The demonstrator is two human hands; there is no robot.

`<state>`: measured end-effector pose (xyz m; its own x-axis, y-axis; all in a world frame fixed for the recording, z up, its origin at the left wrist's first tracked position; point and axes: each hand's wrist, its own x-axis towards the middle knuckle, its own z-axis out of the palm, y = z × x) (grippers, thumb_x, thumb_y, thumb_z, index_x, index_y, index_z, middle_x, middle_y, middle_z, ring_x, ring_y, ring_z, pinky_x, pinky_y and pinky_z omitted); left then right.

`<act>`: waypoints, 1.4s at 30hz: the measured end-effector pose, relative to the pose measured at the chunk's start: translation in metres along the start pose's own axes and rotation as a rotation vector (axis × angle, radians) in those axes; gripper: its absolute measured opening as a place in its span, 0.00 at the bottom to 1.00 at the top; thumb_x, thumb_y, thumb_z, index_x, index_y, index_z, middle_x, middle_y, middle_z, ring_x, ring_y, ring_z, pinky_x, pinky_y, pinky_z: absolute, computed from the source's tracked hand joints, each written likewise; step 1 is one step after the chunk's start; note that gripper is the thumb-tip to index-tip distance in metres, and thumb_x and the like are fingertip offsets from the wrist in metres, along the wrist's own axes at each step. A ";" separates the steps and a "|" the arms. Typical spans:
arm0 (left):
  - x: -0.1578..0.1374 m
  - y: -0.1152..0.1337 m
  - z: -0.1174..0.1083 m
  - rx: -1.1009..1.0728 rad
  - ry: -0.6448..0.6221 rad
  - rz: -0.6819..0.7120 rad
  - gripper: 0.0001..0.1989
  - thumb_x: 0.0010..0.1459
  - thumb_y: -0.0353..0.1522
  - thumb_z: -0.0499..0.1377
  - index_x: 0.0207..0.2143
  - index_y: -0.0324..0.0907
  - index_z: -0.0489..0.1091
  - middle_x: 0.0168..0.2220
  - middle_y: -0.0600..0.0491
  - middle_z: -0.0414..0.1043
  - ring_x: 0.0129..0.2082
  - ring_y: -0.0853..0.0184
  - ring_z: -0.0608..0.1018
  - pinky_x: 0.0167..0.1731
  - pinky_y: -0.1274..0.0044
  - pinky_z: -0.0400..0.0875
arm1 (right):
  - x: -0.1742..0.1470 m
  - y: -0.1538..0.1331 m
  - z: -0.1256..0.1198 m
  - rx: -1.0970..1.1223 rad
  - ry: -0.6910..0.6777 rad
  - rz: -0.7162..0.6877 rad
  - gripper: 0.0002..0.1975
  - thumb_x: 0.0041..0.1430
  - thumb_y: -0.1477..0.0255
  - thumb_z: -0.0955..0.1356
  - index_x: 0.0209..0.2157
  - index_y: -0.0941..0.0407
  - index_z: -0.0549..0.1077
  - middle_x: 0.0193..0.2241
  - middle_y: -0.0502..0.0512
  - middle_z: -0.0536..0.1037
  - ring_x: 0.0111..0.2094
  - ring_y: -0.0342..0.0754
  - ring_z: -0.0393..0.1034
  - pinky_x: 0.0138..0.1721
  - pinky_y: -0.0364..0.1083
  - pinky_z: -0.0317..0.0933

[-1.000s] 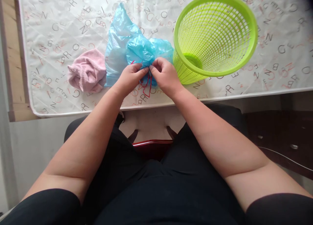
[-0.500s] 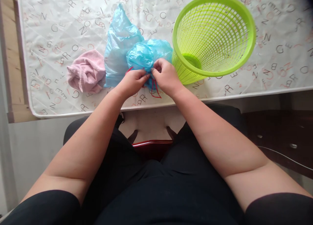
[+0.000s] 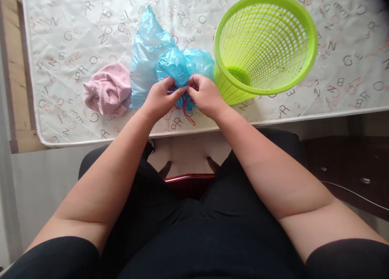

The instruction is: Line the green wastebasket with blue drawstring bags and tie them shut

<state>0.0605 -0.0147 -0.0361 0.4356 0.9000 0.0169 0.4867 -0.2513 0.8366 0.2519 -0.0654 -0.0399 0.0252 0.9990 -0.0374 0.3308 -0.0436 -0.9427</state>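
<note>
A blue plastic bag (image 3: 174,64) is bunched at its neck on the mattress-like surface. My left hand (image 3: 161,94) bends around the near side of that neck, its thumb stretched to the right. From the other side, my right hand (image 3: 204,93) pinches the gathered plastic with thumb and forefinger, and the fingertips of both hands meet there. A thin red string (image 3: 188,116) hangs below the fingers; how it runs through them is hidden. Behind the left hand lies a paler blue plastic stretch (image 3: 148,48), rising to a point; whether it belongs to the same bag I cannot tell.
A bright green mesh basket (image 3: 225,78) leans with its mouth toward me, right of the bag. To the left sits a crumpled pink cloth (image 3: 107,90). The white letter-printed surface (image 3: 67,84) has its near edge just below my hands.
My left hand has shifted slightly, its forefinger lifting away from the thumb. The red string below the bag's neck has gone from a wide loop to a narrow one. The right hand stays nearly still.
</note>
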 end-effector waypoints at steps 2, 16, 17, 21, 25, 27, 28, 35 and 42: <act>0.002 -0.002 -0.001 0.009 0.015 -0.004 0.19 0.66 0.41 0.69 0.28 0.47 0.64 0.26 0.54 0.69 0.41 0.59 0.80 0.39 0.69 0.75 | -0.001 -0.002 0.001 -0.012 0.017 -0.018 0.11 0.70 0.64 0.72 0.35 0.51 0.68 0.34 0.51 0.76 0.39 0.49 0.71 0.48 0.52 0.70; 0.004 -0.006 0.002 0.036 0.025 0.004 0.27 0.68 0.48 0.66 0.24 0.47 0.58 0.20 0.56 0.57 0.32 0.62 0.72 0.31 0.70 0.67 | -0.006 -0.007 0.002 -0.060 0.018 -0.043 0.08 0.68 0.65 0.72 0.37 0.52 0.72 0.35 0.51 0.77 0.40 0.49 0.72 0.49 0.52 0.68; 0.004 -0.007 0.002 0.035 0.028 0.001 0.27 0.68 0.48 0.66 0.24 0.47 0.58 0.21 0.56 0.57 0.31 0.63 0.71 0.31 0.70 0.66 | -0.006 -0.006 0.002 -0.054 0.027 -0.038 0.08 0.68 0.65 0.72 0.37 0.52 0.72 0.35 0.51 0.76 0.41 0.49 0.72 0.49 0.52 0.68; 0.004 -0.006 0.002 0.034 0.038 -0.025 0.25 0.68 0.43 0.68 0.24 0.46 0.58 0.22 0.57 0.56 0.27 0.67 0.65 0.30 0.71 0.63 | -0.005 -0.003 0.002 -0.023 0.036 -0.029 0.10 0.69 0.62 0.73 0.40 0.52 0.72 0.36 0.51 0.76 0.41 0.49 0.72 0.50 0.51 0.69; 0.003 -0.002 0.003 -0.011 0.045 -0.040 0.20 0.67 0.37 0.68 0.26 0.45 0.62 0.23 0.58 0.58 0.26 0.69 0.65 0.29 0.73 0.60 | -0.004 0.000 0.002 -0.011 -0.006 -0.032 0.12 0.70 0.60 0.72 0.40 0.53 0.72 0.37 0.53 0.77 0.42 0.50 0.72 0.51 0.52 0.68; 0.002 0.000 0.004 -0.038 0.034 -0.038 0.16 0.65 0.35 0.68 0.28 0.44 0.65 0.24 0.58 0.61 0.27 0.69 0.67 0.29 0.74 0.61 | -0.004 0.001 0.002 -0.012 -0.032 -0.026 0.12 0.70 0.60 0.72 0.39 0.53 0.71 0.36 0.53 0.77 0.42 0.51 0.71 0.52 0.53 0.67; 0.002 0.000 0.004 -0.044 0.027 -0.032 0.14 0.65 0.34 0.68 0.29 0.44 0.67 0.24 0.58 0.63 0.28 0.69 0.68 0.29 0.74 0.62 | -0.004 0.002 0.001 -0.015 -0.042 -0.024 0.12 0.70 0.60 0.72 0.38 0.53 0.71 0.36 0.53 0.77 0.43 0.51 0.71 0.52 0.53 0.67; 0.003 0.000 0.000 0.022 0.024 -0.012 0.17 0.65 0.35 0.67 0.25 0.45 0.66 0.23 0.56 0.63 0.30 0.66 0.69 0.31 0.73 0.63 | -0.005 -0.004 0.000 -0.115 -0.010 -0.046 0.11 0.69 0.67 0.70 0.33 0.53 0.68 0.34 0.53 0.75 0.40 0.50 0.67 0.49 0.52 0.64; 0.000 0.004 0.002 0.101 -0.035 -0.075 0.19 0.65 0.35 0.70 0.26 0.45 0.64 0.22 0.58 0.60 0.28 0.66 0.67 0.32 0.72 0.63 | -0.003 0.001 0.000 -0.118 0.029 -0.045 0.10 0.66 0.67 0.70 0.33 0.52 0.66 0.32 0.52 0.71 0.39 0.50 0.65 0.46 0.51 0.63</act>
<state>0.0640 -0.0166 -0.0340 0.4208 0.9049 -0.0641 0.5915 -0.2201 0.7757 0.2523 -0.0685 -0.0404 0.0348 0.9993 0.0152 0.4408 -0.0017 -0.8976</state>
